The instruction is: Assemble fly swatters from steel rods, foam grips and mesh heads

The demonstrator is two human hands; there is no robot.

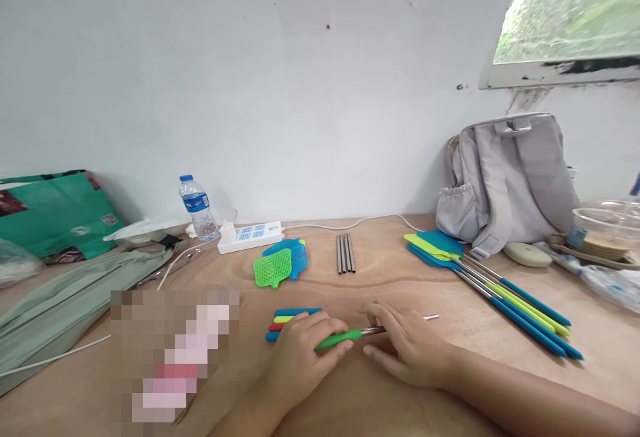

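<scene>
My left hand (304, 350) is closed round a green plastic handle (340, 338) just above the wooden table (390, 277). A thin metal rod (430, 318) runs out of that handle to the right. My right hand (406, 347) lies over the rod, fingers pinched on it near the handle. Behind my left hand lie several loose coloured handles (293, 318), blue, yellow and red. Further back lie several bare metal rods (345, 254) side by side and loose green and blue swatter heads (279, 265).
Finished fly swatters (500, 287) in blue and green lie at the right. A grey backpack (507, 180) leans on the wall. A water bottle (198, 208), a white power strip (250, 236), a green bag (55, 214) and grey cloth (65, 304) lie at the left. A blurred patch covers the lower left.
</scene>
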